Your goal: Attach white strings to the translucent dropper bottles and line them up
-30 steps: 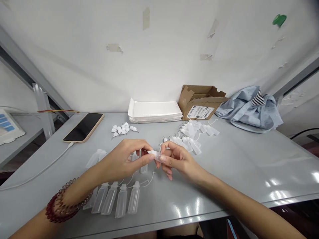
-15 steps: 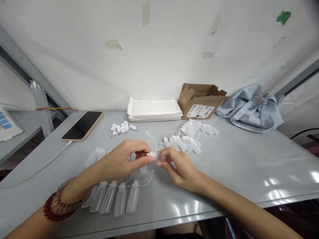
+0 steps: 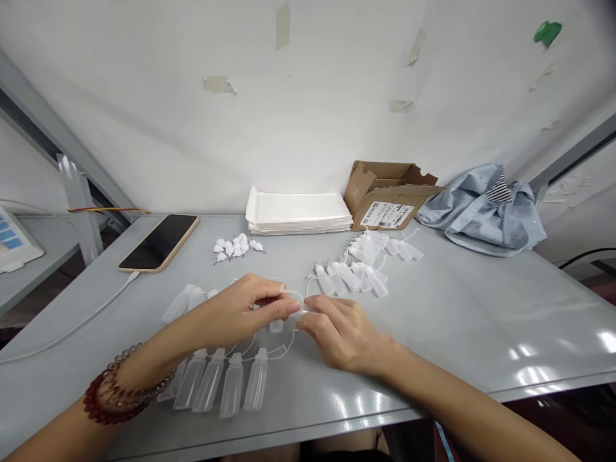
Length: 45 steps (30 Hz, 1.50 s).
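Observation:
My left hand (image 3: pixel 240 311) and my right hand (image 3: pixel 344 333) meet low over the grey table (image 3: pixel 457 321), both pinched on one small clear plastic bottle (image 3: pixel 301 312) with a white cap end. Just below my left hand lies a row of several clear capped bottles (image 3: pixel 226 385) with thin white tethers. More small bottles (image 3: pixel 359 269) are heaped beyond my right hand. A cluster of little white needle tips (image 3: pixel 237 248) lies farther back. A dark red coil band sits on my left wrist.
A phone (image 3: pixel 158 242) on a white cable lies at the back left. A stack of white mailers (image 3: pixel 298 215), an open cardboard box (image 3: pixel 387 196) and a crumpled light-blue cloth (image 3: pixel 486 208) line the wall. The table's front edge runs close below my forearms.
Both hands have sunk from a little above the table to almost on it, still holding the bottle. My right hand has turned palm down, and the white tether loop no longer sticks up.

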Motion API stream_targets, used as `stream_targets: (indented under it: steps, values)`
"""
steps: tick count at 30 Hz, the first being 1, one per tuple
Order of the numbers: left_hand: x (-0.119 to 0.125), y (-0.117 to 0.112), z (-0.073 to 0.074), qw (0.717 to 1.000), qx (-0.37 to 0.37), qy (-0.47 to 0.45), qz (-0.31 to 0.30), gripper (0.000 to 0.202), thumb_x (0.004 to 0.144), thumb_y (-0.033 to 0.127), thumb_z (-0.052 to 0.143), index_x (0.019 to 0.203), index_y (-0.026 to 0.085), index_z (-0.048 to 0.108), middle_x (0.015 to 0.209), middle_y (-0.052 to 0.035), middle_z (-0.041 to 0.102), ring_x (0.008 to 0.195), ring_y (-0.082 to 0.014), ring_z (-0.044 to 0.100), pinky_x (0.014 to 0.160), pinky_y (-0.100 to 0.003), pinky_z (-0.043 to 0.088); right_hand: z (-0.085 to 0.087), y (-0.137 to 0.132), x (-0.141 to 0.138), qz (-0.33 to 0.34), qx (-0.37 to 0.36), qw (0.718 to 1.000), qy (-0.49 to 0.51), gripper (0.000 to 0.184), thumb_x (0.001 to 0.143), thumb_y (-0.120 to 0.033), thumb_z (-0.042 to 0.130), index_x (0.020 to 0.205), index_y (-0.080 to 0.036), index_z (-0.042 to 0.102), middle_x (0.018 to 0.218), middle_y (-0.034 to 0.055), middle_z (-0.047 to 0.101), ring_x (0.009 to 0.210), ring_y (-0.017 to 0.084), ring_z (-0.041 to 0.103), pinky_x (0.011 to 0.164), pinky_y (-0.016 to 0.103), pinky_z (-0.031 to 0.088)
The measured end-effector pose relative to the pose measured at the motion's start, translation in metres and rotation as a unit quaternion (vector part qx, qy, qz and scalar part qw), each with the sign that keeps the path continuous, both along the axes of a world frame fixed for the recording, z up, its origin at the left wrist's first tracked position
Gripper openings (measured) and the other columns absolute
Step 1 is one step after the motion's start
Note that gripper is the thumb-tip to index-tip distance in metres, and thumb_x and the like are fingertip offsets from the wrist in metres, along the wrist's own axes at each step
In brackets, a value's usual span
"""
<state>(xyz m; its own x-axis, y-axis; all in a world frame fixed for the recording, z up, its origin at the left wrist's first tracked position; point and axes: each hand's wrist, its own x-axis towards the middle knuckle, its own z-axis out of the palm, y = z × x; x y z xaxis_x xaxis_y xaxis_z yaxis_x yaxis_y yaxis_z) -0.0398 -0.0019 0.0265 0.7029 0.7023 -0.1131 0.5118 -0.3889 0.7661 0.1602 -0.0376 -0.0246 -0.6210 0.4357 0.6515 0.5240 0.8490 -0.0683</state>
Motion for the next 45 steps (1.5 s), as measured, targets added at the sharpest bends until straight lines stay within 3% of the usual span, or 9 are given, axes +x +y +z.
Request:
stream_targets:
  steps: [3, 6, 13, 17, 22, 28, 35, 42, 45]
  values:
    - [0.000, 0.000, 0.001, 1.000, 0.012, -0.005, -0.002, 0.040, 0.091, 0.045, 0.041, 0.067, 0.017, 0.055, 0.062, 0.0025, 0.049, 0.058, -0.0107, 0.042, 0.054, -0.022, 0.032, 0.003, -0.002, 0.000, -0.007, -0.033, 0.999, 0.013, 0.011, 0.089, -0.011, 0.038, 0.087, -0.019, 0.045, 0.070, 0.0035, 0.055, 0.052, 0.013, 0.045, 0.043, 0.024, 0.029]
    - [0.000, -0.001, 0.002, 1.000, 0.023, -0.011, 0.005, 0.033, 0.090, 0.042, 0.045, 0.073, 0.017, 0.061, 0.066, 0.0019, 0.056, 0.062, -0.0111, 0.047, 0.058, -0.022, 0.035, 0.008, -0.003, 0.001, 0.031, -0.188, 0.979, 0.068, 0.012, 0.089, -0.011, 0.036, 0.086, -0.020, 0.044, 0.076, 0.0028, 0.056, 0.061, 0.012, 0.051, 0.049, 0.022, 0.036]
    - [0.001, -0.001, 0.002, 0.999, 0.033, -0.023, 0.026, 0.027, 0.088, 0.038, 0.050, 0.079, 0.018, 0.066, 0.066, 0.0019, 0.057, 0.062, -0.0110, 0.049, 0.058, -0.022, 0.036, 0.019, -0.001, 0.004, 0.031, -0.484, 0.857, 0.175, 0.015, 0.089, -0.025, 0.050, 0.077, -0.021, 0.042, 0.058, -0.0072, 0.036, 0.050, 0.008, 0.034, 0.047, 0.019, 0.028]
    - [0.003, -0.001, 0.001, 0.998, 0.042, -0.016, 0.044, 0.024, 0.084, 0.038, 0.055, 0.078, 0.018, 0.065, 0.066, 0.0025, 0.057, 0.064, -0.0115, 0.051, 0.059, -0.022, 0.038, 0.019, 0.002, 0.006, 0.022, -0.422, 0.900, 0.109, 0.014, 0.089, -0.025, 0.050, 0.078, -0.020, 0.043, 0.063, -0.0053, 0.045, 0.051, 0.008, 0.039, 0.047, 0.020, 0.031]
    - [0.005, -0.001, 0.001, 0.998, 0.026, -0.015, 0.055, 0.027, 0.084, 0.041, 0.055, 0.071, 0.018, 0.062, 0.063, 0.0031, 0.058, 0.061, -0.0111, 0.051, 0.059, -0.021, 0.039, 0.012, 0.006, 0.005, -0.025, -0.118, 0.993, 0.001, 0.004, 0.088, -0.016, 0.047, 0.085, -0.017, 0.048, 0.078, 0.0054, 0.061, 0.066, 0.014, 0.055, 0.053, 0.024, 0.042]
    - [0.002, 0.000, 0.002, 0.996, 0.009, -0.029, 0.082, 0.029, 0.083, 0.043, 0.055, 0.071, 0.018, 0.062, 0.059, 0.0040, 0.055, 0.057, -0.0102, 0.048, 0.053, -0.020, 0.036, 0.006, 0.005, 0.001, -0.082, 0.093, 0.992, 0.007, 0.014, 0.085, -0.009, 0.054, 0.099, -0.010, 0.053, 0.089, 0.0125, 0.066, 0.081, 0.020, 0.061, 0.072, 0.031, 0.051]
    - [0.003, 0.001, -0.006, 0.997, 0.036, -0.025, 0.064, 0.028, 0.086, 0.041, 0.051, 0.079, 0.019, 0.067, 0.070, 0.0009, 0.063, 0.066, -0.0133, 0.054, 0.061, -0.023, 0.041, 0.002, 0.002, -0.001, -0.051, -0.073, 0.995, 0.039, 0.016, 0.092, -0.013, 0.042, 0.101, -0.009, 0.055, 0.073, 0.0087, 0.063, 0.063, 0.017, 0.056, 0.055, 0.028, 0.046]
    - [0.002, 0.003, -0.009, 0.982, 0.180, -0.030, 0.055, 0.020, 0.088, 0.033, 0.051, 0.089, 0.020, 0.066, 0.080, -0.0002, 0.065, 0.074, -0.0143, 0.058, 0.068, -0.024, 0.044, 0.016, 0.006, 0.004, -0.055, -0.285, 0.948, 0.134, 0.013, 0.088, -0.024, 0.053, 0.088, -0.014, 0.062, 0.064, 0.0008, 0.061, 0.055, 0.011, 0.052, 0.052, 0.022, 0.038]
    - [-0.009, 0.019, -0.008, 0.960, 0.272, 0.024, 0.057, 0.022, 0.090, 0.029, 0.048, 0.102, 0.017, 0.062, 0.097, -0.0047, 0.066, 0.092, -0.0191, 0.057, 0.080, -0.030, 0.045, 0.025, 0.012, 0.011, -0.103, -0.292, 0.933, 0.185, 0.019, 0.088, -0.027, 0.053, 0.077, -0.014, 0.062, 0.061, 0.0002, 0.059, 0.054, 0.011, 0.051, 0.051, 0.022, 0.036]
